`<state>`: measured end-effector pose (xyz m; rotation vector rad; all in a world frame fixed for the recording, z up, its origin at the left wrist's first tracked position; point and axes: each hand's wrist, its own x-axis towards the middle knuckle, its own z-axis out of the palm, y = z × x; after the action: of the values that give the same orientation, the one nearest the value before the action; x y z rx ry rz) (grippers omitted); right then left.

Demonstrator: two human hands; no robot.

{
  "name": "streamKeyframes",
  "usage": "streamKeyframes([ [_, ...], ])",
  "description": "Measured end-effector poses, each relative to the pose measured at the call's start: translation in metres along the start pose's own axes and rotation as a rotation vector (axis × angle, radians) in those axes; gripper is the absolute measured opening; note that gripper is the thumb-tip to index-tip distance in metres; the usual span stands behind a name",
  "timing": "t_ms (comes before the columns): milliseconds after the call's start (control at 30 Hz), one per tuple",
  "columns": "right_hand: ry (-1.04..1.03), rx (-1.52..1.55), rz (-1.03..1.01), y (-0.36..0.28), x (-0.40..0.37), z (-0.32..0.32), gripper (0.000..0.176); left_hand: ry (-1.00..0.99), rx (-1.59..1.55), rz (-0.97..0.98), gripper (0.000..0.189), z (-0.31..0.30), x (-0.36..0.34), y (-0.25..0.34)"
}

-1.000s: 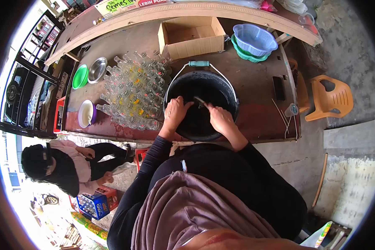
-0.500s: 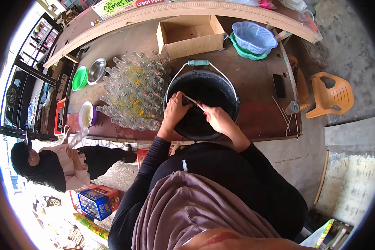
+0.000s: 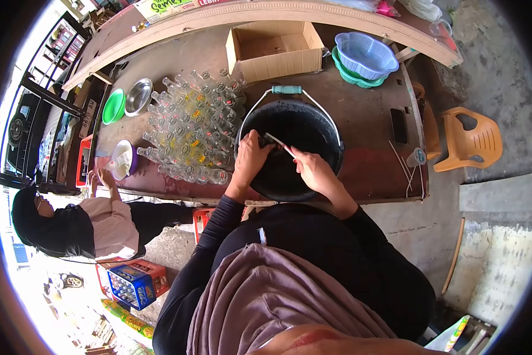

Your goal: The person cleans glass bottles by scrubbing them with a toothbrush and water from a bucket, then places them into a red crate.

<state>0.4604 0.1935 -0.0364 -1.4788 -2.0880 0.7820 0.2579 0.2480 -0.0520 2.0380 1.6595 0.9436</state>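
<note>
A black bucket (image 3: 331,121) with a wire handle stands on the table in front of me. Over its opening, my left hand (image 3: 251,160) is closed, its curled fingers around something small and dark that I cannot make out. My right hand (image 3: 316,173) grips a slim pale stick-like tool (image 3: 282,144), whose far end reaches the left fingertips. Dark shadow hides most of the bucket's inside. Left of the bucket stand many clear glass bottles (image 3: 189,133), packed upright.
The brown table (image 3: 372,177) also bears a cardboard box (image 3: 281,68), blue and green basins (image 3: 366,56), a phone (image 3: 398,125), a plastic cup (image 3: 417,157) and bowls (image 3: 114,106). At the left, a co-worker (image 3: 109,225) reaches towards a purple bowl (image 3: 124,160). Crates (image 3: 133,287) stand behind.
Both my hands stay over the bucket, with the pale tool shifting slightly. The co-worker has leaned towards the table, and the clear bottle that was by their hands is out of sight.
</note>
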Motion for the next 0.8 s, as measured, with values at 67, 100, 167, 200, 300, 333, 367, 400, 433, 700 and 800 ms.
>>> streamKeyframes([
  [67, 0.011, -0.071, 0.052, 0.000, 0.000, 0.003, 0.035, -0.006, -0.006, -0.001, 0.038, -0.003, 0.000, 0.000],
  [100, 0.026, -0.151, 0.096, 0.001, 0.001, 0.003, 0.035, -0.002, -0.017, 0.003, 0.040, -0.002, 0.001, 0.001],
  [167, -0.015, -0.232, 0.130, 0.008, -0.001, 0.006, 0.035, -0.006, -0.028, 0.048, 0.036, -0.003, 0.000, 0.001],
  [200, -0.053, -0.311, 0.159, 0.006, 0.001, 0.004, 0.036, -0.008, -0.035, 0.094, 0.033, -0.003, 0.002, 0.000],
  [300, -0.003, 0.012, -0.008, -0.007, 0.000, 0.002, 0.039, 0.027, 0.056, 0.015, 0.030, 0.003, -0.003, 0.000],
  [333, -0.010, 0.037, -0.019, -0.006, 0.001, 0.004, 0.037, -0.010, 0.061, -0.018, 0.032, 0.003, -0.004, 0.001],
  [367, -0.011, 0.035, -0.018, -0.004, 0.002, 0.005, 0.037, -0.010, 0.059, -0.019, 0.032, 0.003, -0.004, 0.001],
  [400, -0.038, -0.126, 0.085, -0.003, 0.004, 0.007, 0.035, -0.016, 0.076, -0.007, 0.033, 0.002, -0.004, 0.003],
  [433, -0.064, -0.287, 0.187, -0.002, 0.005, 0.007, 0.033, -0.021, 0.094, 0.006, 0.035, 0.001, -0.004, 0.004],
  [700, -0.013, -0.191, 0.096, 0.004, 0.007, 0.010, 0.035, -0.132, 0.165, -0.055, 0.038, 0.004, -0.007, 0.000],
  [800, 0.007, -0.218, 0.108, 0.007, 0.005, 0.010, 0.037, -0.084, 0.145, 0.024, 0.038, 0.001, -0.005, -0.001],
])
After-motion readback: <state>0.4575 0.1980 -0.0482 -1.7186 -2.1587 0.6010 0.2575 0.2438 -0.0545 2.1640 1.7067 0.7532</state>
